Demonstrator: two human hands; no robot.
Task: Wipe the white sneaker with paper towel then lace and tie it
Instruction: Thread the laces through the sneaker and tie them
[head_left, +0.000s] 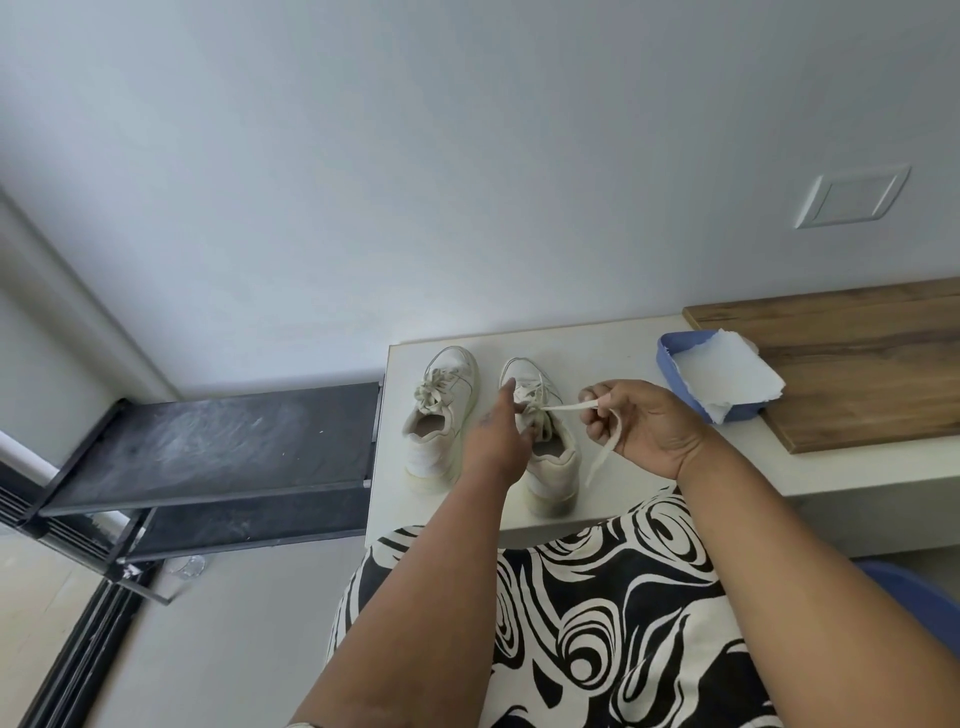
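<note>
Black-and-white swirl-print clothing (597, 623) is filling the bottom of the view, with both forearms reaching out over it to the white table (613, 338). Right hand (641, 423) is pinching the free lace (563, 407) and pulling it taut off to its side, loose tail dangling under the fist. Left hand (496, 436) is lying on the white sneaker (545, 436), forefinger stretched toward the toe, pinning the crossings down – whether its other fingers are gripping anything I can't tell. Already-tied sneaker (441, 410) is sitting just left of that hand. Paper towel (727, 371) is lying in the blue tray (670, 364) beyond the right hand. Looks like lacing is underway – I'd be keeping the lace flat and untwisted, snugging each crossing evenly before knotting
</note>
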